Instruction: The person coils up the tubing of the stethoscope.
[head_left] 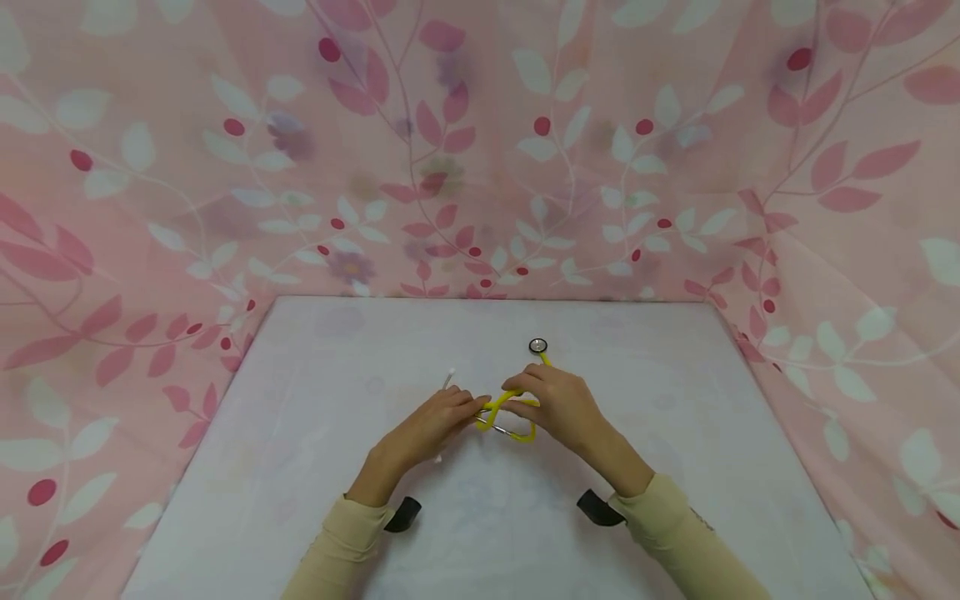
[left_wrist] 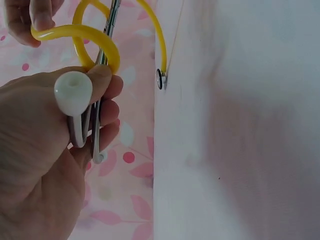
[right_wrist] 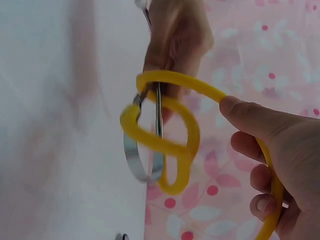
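Note:
A stethoscope with yellow tubing [right_wrist: 190, 82], silver metal ear tubes [right_wrist: 159, 115] and white ear tips [left_wrist: 73, 92] is held above the table between both hands. My left hand [head_left: 438, 421] grips the folded metal ear tubes and pinches a yellow loop against them with the thumb. In my right hand [head_left: 566, 408], the thumb and fingers curl round a length of the tubing, which passes through the palm. Loops of tubing wrap round the metal part between the hands. The round chest piece [head_left: 537, 345], black-rimmed, lies beyond the right hand near the back of the table.
The table [head_left: 300, 400] has a white cover. Pink cloth [head_left: 480, 150] with a leaf print hangs behind it and along both sides. A black band piece [head_left: 403, 514] shows at the left wrist and another black piece [head_left: 600, 508] at the right.

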